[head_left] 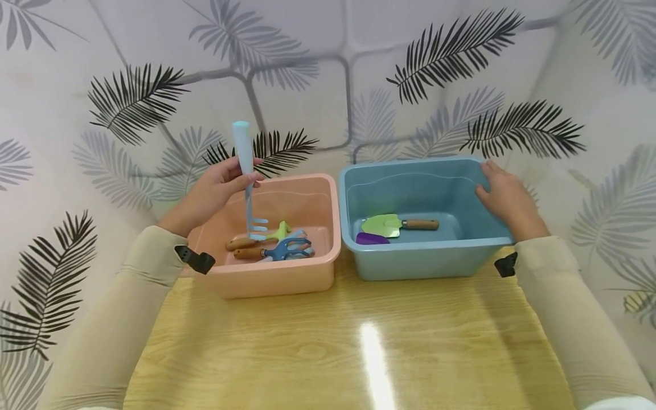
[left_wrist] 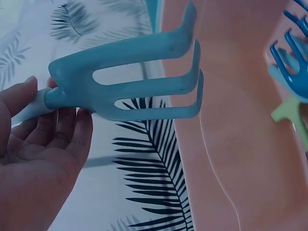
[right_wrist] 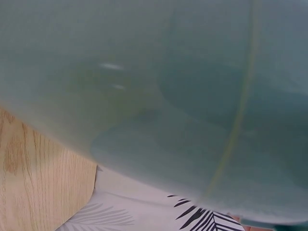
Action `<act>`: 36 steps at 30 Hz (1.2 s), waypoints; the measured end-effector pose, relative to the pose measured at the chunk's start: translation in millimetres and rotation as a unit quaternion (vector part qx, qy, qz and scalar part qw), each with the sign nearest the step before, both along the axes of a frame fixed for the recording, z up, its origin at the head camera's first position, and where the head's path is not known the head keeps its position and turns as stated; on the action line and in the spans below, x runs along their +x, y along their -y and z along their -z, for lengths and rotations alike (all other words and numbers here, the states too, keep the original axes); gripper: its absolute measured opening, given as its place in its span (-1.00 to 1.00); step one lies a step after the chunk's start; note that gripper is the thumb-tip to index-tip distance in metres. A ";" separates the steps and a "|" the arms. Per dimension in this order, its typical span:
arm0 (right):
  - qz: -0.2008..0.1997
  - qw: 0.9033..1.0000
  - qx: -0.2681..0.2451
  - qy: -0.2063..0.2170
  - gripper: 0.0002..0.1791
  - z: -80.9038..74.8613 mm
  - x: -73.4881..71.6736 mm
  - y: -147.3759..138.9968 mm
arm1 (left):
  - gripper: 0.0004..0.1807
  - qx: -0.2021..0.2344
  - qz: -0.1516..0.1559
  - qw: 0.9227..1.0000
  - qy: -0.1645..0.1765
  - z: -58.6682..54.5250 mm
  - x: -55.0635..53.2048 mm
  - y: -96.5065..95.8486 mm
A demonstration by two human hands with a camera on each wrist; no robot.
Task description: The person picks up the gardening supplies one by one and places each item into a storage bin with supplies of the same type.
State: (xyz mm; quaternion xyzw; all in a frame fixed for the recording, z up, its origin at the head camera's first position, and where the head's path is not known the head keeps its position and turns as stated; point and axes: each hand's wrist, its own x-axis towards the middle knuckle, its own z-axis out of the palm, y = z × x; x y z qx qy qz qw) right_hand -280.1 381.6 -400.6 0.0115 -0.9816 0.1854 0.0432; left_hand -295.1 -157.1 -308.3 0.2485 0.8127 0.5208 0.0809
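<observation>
My left hand (head_left: 217, 185) pinches a light-blue garden hand rake (left_wrist: 139, 77) close to where handle and head meet. The rake is upright over the pink bin (head_left: 287, 279), its bent tines pointing down. Inside that bin lie a dark-blue claw cultivator (head_left: 287, 249) with a wooden handle and a green-headed tool (head_left: 281, 230), partly covered. My right hand (head_left: 507, 196) holds the right rim of the blue bin (head_left: 410, 262), thumb inside. In the blue bin rest a green trowel (head_left: 381, 226) with a wooden handle and a purple tool head (head_left: 372, 238), partly hidden by the front wall.
Both bins stand side by side at the back of a wood-grain table (head_left: 287, 341). Behind them is a pale leaf-patterned cloth (head_left: 307, 102). In the right wrist view the blue bin's outer wall (right_wrist: 144, 96) fills most of the picture and hides the right hand.
</observation>
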 end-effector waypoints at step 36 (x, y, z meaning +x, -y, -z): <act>0.005 1.000 0.000 -0.018 -0.35 1.6 1.7 -1.1 | -0.81 -0.333 0.137 0.933 0.007 99.0 -52.0 -11.0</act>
